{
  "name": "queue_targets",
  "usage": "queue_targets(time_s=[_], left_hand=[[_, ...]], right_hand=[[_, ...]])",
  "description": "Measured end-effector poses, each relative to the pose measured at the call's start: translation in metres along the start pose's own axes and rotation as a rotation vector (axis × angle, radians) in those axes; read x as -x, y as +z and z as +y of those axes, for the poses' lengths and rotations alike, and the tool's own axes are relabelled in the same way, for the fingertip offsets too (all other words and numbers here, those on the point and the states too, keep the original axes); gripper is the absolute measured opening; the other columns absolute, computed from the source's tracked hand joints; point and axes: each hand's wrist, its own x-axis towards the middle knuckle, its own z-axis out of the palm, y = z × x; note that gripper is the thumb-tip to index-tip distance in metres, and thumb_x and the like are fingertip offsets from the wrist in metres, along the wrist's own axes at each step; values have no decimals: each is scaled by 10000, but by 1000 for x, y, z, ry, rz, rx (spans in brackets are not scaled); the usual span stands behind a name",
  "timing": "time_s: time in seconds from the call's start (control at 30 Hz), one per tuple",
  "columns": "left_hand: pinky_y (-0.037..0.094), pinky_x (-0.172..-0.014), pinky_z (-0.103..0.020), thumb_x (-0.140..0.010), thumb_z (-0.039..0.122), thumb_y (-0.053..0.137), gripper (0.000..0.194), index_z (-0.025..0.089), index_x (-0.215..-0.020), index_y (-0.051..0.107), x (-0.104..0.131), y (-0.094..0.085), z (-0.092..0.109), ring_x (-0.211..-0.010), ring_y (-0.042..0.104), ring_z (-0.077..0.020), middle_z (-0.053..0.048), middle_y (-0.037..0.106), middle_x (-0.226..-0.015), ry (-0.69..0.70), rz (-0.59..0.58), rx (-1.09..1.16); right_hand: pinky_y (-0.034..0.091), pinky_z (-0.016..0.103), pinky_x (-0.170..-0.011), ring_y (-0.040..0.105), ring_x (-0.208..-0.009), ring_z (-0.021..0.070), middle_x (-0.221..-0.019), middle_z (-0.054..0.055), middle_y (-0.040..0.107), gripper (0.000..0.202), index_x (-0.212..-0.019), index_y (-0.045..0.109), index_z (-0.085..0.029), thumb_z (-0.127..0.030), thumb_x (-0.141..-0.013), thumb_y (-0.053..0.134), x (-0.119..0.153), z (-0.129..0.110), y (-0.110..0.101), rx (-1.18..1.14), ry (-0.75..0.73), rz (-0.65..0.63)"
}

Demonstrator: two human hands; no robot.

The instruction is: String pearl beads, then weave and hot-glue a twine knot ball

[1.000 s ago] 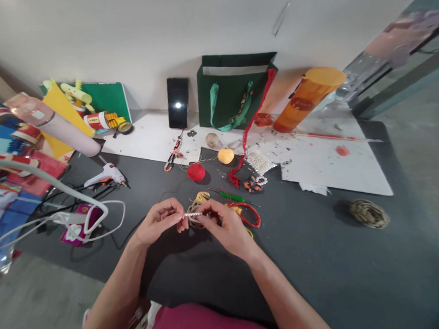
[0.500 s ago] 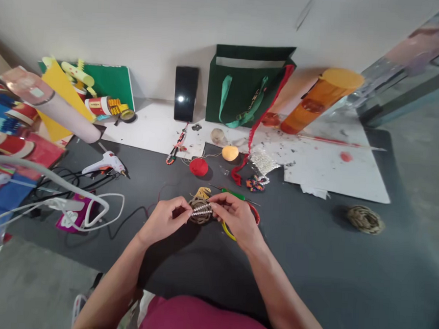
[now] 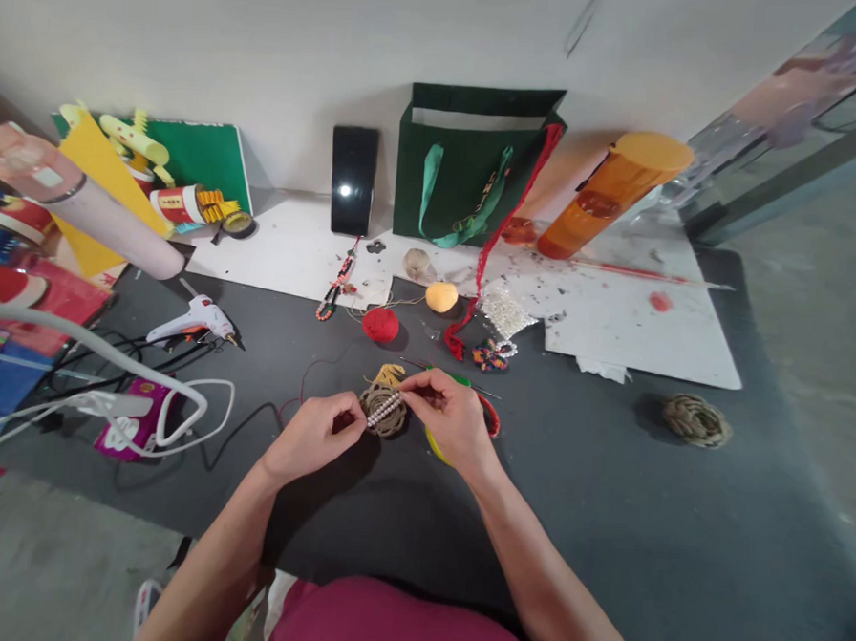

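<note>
one view only, from a camera worn on the person's head, looking forward and steeply down. the dark grey counter (image 3: 604, 521) fills the middle and lower frame; the pale wall (image 3: 270, 44) crosses the top. the forearms enter from the bottom edge, close to the lens, and the hands meet near frame centre.

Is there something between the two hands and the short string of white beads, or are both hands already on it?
Nothing visible stands between. The left hand pinches one end of the white bead string and the right hand pinches the other. The string stretches just above a jute twine coil on the dark mat.
</note>
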Motion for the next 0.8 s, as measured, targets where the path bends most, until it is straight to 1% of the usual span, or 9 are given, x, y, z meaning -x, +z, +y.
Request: queue_targets(time_s=[0.1, 0.2, 0.33, 0.4, 0.47, 0.53, 0.63, 0.7, 0.8], left_hand=[[341, -515, -199, -840, 245, 481, 162, 173, -716, 557, -1, -1, -1, -541, 466, -97, 31, 552, -607, 5, -15, 26], [362, -529, -206, -853, 255, 480, 165, 175, -729, 554, -1, -1, -2, -549, 488, -107, 28, 559, -605, -5, -19, 65], [373, -536, -206, -870, 274, 485, 169, 170, -758, 559, -1, 1, -1, -546, 498, -107, 32, 557, -600, -15, 29, 138], [392, -564, -208, -880, 291, 486, 182, 168, -775, 568, -2, 2, 0, -587, 527, -113, 18, 590, -647, 2, 62, 176], [412, -609, -213, -886, 302, 489, 188, 167, -794, 582, -2, 4, 1, -645, 560, -124, 2, 629, -712, 23, 89, 188], [420, -638, -220, -892, 306, 483, 191, 169, -812, 590, -3, 6, 0, -678, 581, -134, -8, 651, -745, 28, 110, 166], [407, -618, -226, -891, 288, 480, 170, 175, -828, 590, -5, 7, -2, -641, 586, -139, -7, 656, -712, 4, 131, 58], [401, -614, -230, -886, 270, 483, 151, 179, -832, 590, -5, 8, -3, -628, 591, -142, -8, 661, -706, -5, 143, -6], [406, -622, -230, -890, 267, 474, 153, 183, -838, 590, -5, 9, -4, -644, 598, -144, -14, 671, -728, 18, 153, -6]], right_hand=[[513, 275, -643, 638, -696, 166, -797, 38, 668, 82, -806, 661, -191, -174, -796, 581, 1, -3, -1, 114, -53, -19], [508, 299, -656, 623, -719, 183, -812, 52, 653, 138, -856, 657, -198, -141, -829, 533, 3, -8, -2, 301, -154, -27], [486, 380, -763, 590, -831, 241, -867, 88, 650, 181, -932, 654, -193, -117, -862, 506, 6, -11, -4, 546, -302, -85], [467, 407, -799, 568, -869, 258, -898, 97, 645, 225, -971, 656, -192, -90, -865, 486, 7, -10, -5, 655, -341, -120], [457, 419, -797, 547, -873, 269, -905, 102, 633, 253, -997, 656, -186, -70, -858, 479, 7, -9, -5, 748, -359, -135], [453, 417, -784, 533, -865, 272, -891, 103, 626, 233, -983, 656, -173, -71, -859, 487, 7, -8, -4, 793, -363, -123], [447, 402, -772, 527, -835, 263, -850, 97, 626, 152, -876, 644, -167, -102, -874, 507, 7, -7, -3, 799, -362, -83], [441, 395, -758, 527, -814, 258, -832, 93, 626, 142, -819, 622, -179, -123, -881, 507, 7, -8, -4, 798, -363, -56], [443, 381, -734, 545, -796, 250, -815, 90, 630, 142, -810, 596, -190, -130, -875, 485, 7, -11, -5, 739, -362, -23]])
